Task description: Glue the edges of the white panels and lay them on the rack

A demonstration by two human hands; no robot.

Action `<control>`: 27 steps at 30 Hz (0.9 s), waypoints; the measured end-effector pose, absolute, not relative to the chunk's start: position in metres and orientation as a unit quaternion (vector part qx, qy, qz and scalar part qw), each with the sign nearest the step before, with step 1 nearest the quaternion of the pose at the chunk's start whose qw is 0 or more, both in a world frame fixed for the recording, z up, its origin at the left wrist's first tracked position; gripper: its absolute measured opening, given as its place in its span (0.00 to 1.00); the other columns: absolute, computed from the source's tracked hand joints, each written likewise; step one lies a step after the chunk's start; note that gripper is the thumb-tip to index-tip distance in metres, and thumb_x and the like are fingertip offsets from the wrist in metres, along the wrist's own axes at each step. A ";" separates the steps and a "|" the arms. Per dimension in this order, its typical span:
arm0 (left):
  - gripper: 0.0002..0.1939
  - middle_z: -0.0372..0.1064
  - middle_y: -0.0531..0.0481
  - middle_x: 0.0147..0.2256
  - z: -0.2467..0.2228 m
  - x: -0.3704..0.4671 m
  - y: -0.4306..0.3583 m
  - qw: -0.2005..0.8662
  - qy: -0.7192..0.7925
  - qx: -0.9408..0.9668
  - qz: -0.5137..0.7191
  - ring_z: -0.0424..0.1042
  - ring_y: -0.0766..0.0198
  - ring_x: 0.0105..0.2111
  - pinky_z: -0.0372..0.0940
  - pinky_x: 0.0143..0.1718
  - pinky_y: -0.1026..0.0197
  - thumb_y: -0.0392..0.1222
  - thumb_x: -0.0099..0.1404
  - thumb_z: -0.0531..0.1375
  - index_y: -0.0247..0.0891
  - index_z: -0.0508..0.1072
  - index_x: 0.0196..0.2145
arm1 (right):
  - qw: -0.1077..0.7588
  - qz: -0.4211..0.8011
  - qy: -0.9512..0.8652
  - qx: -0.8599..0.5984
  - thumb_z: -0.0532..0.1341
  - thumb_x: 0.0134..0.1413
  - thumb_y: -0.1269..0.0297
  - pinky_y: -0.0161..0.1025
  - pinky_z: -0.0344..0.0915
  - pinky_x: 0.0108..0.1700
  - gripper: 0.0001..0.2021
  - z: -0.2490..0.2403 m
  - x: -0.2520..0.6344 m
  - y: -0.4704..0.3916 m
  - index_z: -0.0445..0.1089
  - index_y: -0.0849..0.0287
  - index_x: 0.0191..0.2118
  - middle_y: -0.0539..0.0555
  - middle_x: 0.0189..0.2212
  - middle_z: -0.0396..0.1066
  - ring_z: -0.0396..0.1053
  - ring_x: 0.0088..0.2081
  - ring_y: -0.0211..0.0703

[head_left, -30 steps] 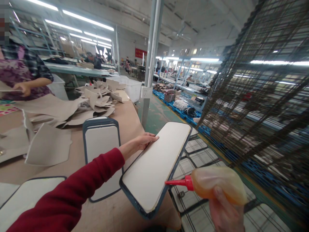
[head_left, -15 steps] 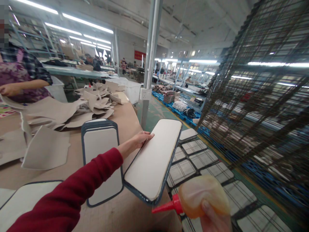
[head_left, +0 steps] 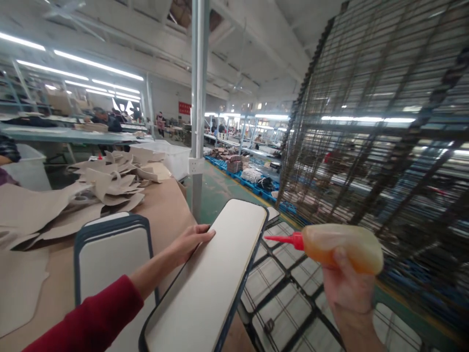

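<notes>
My left hand (head_left: 192, 243) grips the left edge of a long white panel with a dark blue rim (head_left: 208, 274), thumb on its white face. The panel is tilted above the table's right edge. In my right hand (head_left: 346, 283) is a squeeze bottle (head_left: 342, 248) of amber liquid, lying sideways. Its red nozzle (head_left: 284, 239) points left, close to the panel's upper right rim. Left of the held panel, a stack of similar blue-rimmed panels (head_left: 115, 264) rests on the brown table (head_left: 172, 205).
Cut beige sheets (head_left: 110, 181) are heaped on the table's left. A metal post (head_left: 198, 122) rises beyond it. On the right, a wire rack (head_left: 351, 122) stands tall, with more panels on a wire grid (head_left: 282, 288) below. At the far left, a person's arm (head_left: 7, 151) shows.
The bottle has risen from below the panel's lower end to beside its upper right rim. The view has turned right, and the held panel sits lower in the picture.
</notes>
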State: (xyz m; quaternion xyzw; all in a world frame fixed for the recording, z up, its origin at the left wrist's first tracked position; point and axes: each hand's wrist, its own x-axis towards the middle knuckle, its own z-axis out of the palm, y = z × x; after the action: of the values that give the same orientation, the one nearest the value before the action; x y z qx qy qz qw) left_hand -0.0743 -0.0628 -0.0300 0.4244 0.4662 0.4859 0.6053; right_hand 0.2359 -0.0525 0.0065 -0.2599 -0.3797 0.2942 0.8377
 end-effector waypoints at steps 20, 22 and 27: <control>0.27 0.78 0.45 0.29 -0.024 -0.067 -0.061 0.598 0.469 0.405 0.508 0.75 0.60 0.25 0.67 0.27 0.63 0.51 0.39 0.74 0.33 0.76 0.35 | 0.707 0.421 -0.453 -0.343 0.75 0.32 0.57 0.45 0.74 0.37 0.29 -0.077 0.236 -0.093 0.72 0.58 0.45 0.58 0.36 0.76 0.74 0.36 0.53; 0.27 0.77 0.46 0.27 -0.026 -0.067 -0.057 0.582 0.479 0.395 0.525 0.74 0.60 0.24 0.67 0.26 0.62 0.51 0.37 0.74 0.33 0.75 0.34 | 0.701 0.437 -0.447 -0.344 0.74 0.35 0.56 0.43 0.74 0.37 0.29 -0.083 0.230 -0.104 0.71 0.55 0.48 0.57 0.40 0.75 0.74 0.38 0.52; 0.25 0.76 0.47 0.26 -0.024 -0.051 -0.061 0.575 0.472 0.411 0.527 0.73 0.61 0.24 0.66 0.27 0.62 0.50 0.38 0.73 0.33 0.74 0.32 | 0.792 0.383 -0.393 -0.270 0.75 0.35 0.63 0.37 0.71 0.43 0.26 -0.036 0.228 -0.072 0.72 0.55 0.44 0.51 0.37 0.75 0.72 0.38 0.42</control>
State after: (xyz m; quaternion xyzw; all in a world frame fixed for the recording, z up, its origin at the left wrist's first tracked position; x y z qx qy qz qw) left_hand -0.0505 -0.0607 -0.0241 0.4107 0.4724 0.5267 0.5751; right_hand 0.2277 -0.0721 -0.0358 -0.2696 -0.3925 0.3830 0.7916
